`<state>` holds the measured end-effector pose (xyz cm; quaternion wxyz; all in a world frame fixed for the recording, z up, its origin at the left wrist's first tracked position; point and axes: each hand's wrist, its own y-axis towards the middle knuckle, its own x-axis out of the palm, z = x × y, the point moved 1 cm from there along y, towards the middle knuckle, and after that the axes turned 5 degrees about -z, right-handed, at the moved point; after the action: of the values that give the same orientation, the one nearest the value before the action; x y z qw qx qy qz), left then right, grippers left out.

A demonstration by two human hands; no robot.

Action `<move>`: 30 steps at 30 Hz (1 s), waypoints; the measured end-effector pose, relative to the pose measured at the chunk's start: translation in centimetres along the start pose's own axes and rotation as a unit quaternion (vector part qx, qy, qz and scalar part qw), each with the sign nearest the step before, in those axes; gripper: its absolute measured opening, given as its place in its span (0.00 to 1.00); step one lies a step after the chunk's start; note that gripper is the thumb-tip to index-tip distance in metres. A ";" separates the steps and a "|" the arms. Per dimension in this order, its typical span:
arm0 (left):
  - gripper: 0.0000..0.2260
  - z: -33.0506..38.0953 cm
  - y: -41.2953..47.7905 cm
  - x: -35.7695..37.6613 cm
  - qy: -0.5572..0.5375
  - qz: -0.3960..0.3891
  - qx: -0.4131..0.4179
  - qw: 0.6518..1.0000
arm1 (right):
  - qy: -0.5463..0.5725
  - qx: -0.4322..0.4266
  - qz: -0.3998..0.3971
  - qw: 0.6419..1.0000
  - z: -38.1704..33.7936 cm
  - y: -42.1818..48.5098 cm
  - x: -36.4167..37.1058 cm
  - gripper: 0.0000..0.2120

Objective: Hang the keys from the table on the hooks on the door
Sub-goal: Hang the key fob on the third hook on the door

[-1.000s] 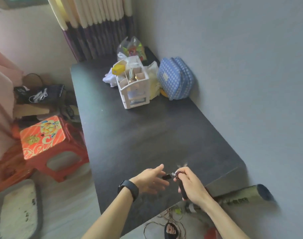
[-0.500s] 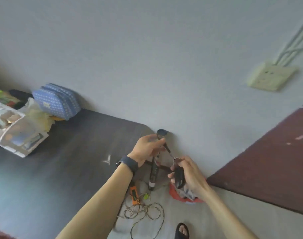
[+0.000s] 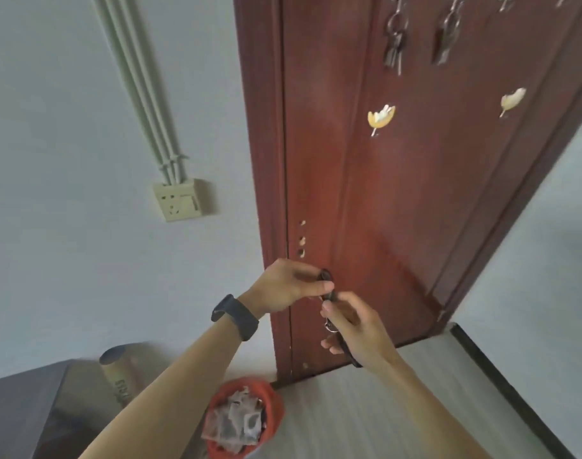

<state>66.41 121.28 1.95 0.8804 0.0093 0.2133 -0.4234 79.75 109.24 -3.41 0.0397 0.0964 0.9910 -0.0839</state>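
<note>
Both hands hold one dark key set (image 3: 329,294) with a small metal ring and a black strap, low in front of the red-brown door (image 3: 399,200). My left hand (image 3: 291,286) pinches its upper dark end. My right hand (image 3: 357,329) grips the lower part, the strap running down through the palm. Two yellow leaf-shaped hooks (image 3: 380,117) (image 3: 511,99) on the door are bare. Higher up, two key bunches (image 3: 395,44) (image 3: 447,38) hang from hooks at the top edge of the view.
A wall socket (image 3: 178,202) with white cable ducts sits on the grey wall left of the door. On the floor stand an orange waste bin (image 3: 243,415) full of paper and a cardboard tube (image 3: 117,376). The dark table corner (image 3: 21,409) is at bottom left.
The view has swung from the table up and right to the door. Both hands carried the key set from the table edge to in front of the door's lower part.
</note>
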 end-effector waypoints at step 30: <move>0.09 29.1 39.7 6.5 0.276 0.111 0.169 0.940 | -0.122 -0.198 0.174 0.957 -16.0 20.8 -40.8 0.04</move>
<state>110.48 136.19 19.39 0.8138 0.2980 0.3710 -0.3335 122.82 124.65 12.90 0.1927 0.2466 0.9432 0.1113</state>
